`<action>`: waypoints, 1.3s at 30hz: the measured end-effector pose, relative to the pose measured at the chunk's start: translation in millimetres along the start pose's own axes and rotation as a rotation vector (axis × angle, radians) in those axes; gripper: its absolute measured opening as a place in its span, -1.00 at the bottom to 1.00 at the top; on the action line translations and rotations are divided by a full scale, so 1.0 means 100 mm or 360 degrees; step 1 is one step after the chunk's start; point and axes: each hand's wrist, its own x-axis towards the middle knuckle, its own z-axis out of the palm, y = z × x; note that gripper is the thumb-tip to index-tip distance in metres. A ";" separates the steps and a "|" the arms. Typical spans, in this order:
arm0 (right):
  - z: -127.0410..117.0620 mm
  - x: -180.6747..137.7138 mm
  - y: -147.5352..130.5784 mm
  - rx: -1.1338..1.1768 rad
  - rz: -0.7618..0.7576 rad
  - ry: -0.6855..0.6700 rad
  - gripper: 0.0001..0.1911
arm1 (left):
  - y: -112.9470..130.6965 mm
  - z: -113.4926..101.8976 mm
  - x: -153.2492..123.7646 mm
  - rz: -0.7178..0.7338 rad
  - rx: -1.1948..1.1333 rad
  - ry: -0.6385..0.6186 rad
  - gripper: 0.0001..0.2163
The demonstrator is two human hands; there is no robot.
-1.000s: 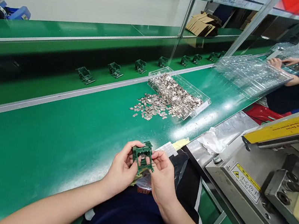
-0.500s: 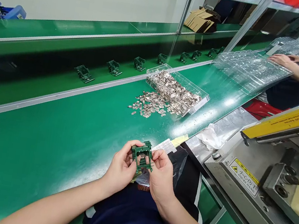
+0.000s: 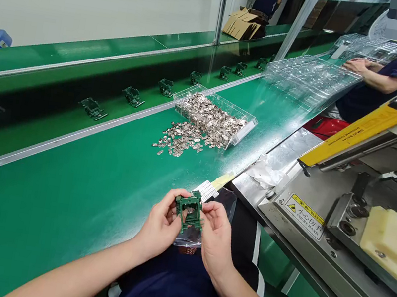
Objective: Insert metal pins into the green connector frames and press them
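A small dark green plastic frame (image 3: 190,211) is held between both hands just above the near edge of the green bench (image 3: 64,187). My left hand (image 3: 160,227) pinches its left side with thumb and fingers closed. My right hand (image 3: 215,236) grips its right side the same way. Under the hands lies a clear plastic bag (image 3: 192,238) on my lap. A small sheet of white grid stickers (image 3: 207,190) lies just beyond the frame.
A clear tray (image 3: 242,125) of small silver metal clips (image 3: 206,119) sits mid-bench, with clips spilled beside it. Green frames (image 3: 93,109) ride the conveyor behind. A metal press machine (image 3: 346,217) stands right. Stacked clear blister trays (image 3: 307,78) and another person's hand (image 3: 356,67) are far right.
The view has swung right and the bench items sit further left in it. Both hands keep the green frame in the same grip.
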 end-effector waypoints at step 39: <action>-0.48 0.45 0.24 0.0267 0.0088 0.0148 -0.74 | -0.21 0.63 0.87 0.0337 0.0519 0.0255 -0.66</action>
